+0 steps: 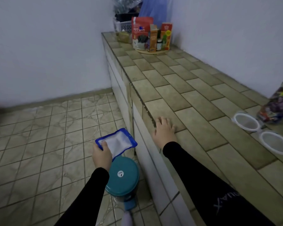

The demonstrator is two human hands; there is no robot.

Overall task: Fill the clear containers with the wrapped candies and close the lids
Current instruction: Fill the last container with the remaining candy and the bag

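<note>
My left hand point(102, 154) grips a flat blue-edged pouch point(117, 141) with white contents, held out over the floor above a teal pedal bin point(122, 176). My right hand point(164, 129) rests palm down, fingers spread, on the front edge of the tiled counter point(194, 98). Two clear round containers stand open at the counter's right: one further back point(246, 122), one nearer point(275, 142). Behind them, a clear bag of colourful wrapped candies point(278, 103) is cut off by the right edge of the view.
A round tray point(151, 51) with snack packets, cartons and a small bottle sits at the counter's far end, with baskets and bags piled behind it. The floor on the left is tiled. Walls close off the back and right.
</note>
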